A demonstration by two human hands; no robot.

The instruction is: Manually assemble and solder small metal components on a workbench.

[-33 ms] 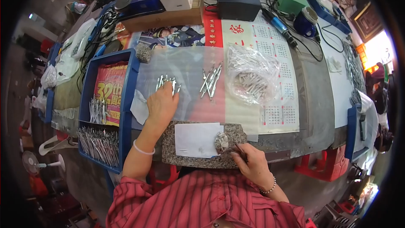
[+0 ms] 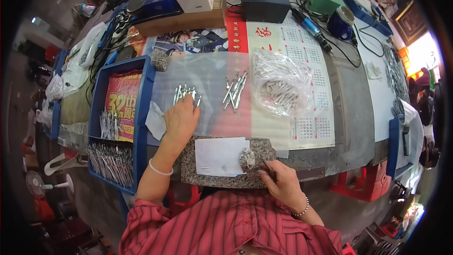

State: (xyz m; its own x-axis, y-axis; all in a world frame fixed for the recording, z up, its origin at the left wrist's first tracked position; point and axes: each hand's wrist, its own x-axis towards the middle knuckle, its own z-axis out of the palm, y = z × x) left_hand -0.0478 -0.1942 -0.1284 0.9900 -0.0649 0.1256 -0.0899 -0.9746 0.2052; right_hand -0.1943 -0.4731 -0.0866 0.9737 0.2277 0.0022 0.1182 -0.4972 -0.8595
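My left hand [image 2: 181, 119] reaches over a small pile of slim silvery metal rods [image 2: 180, 91] on a clear plastic sheet. Its fingers are bent together onto the pile, and the fingertips are partly hidden. In my right hand [image 2: 285, 185] is a thin dark pointed tool [image 2: 267, 165], closed in the fingers by the front edge of a speckled stone slab [image 2: 261, 179]. White paper [image 2: 219, 156] lies on the slab, and a small greyish lump [image 2: 247, 159] sits at the paper's right side. Another group of metal rods [image 2: 235, 90] lies right of the left hand.
At left stands a blue tray [image 2: 146, 95] with many rods [image 2: 113, 163]. A clear plastic bag of pale rods [image 2: 282, 85] lies right of centre. Farther back are a black box [image 2: 265, 4], a blue handheld tool [image 2: 309, 24], a dark blue mug [image 2: 340, 24] and loose cables.
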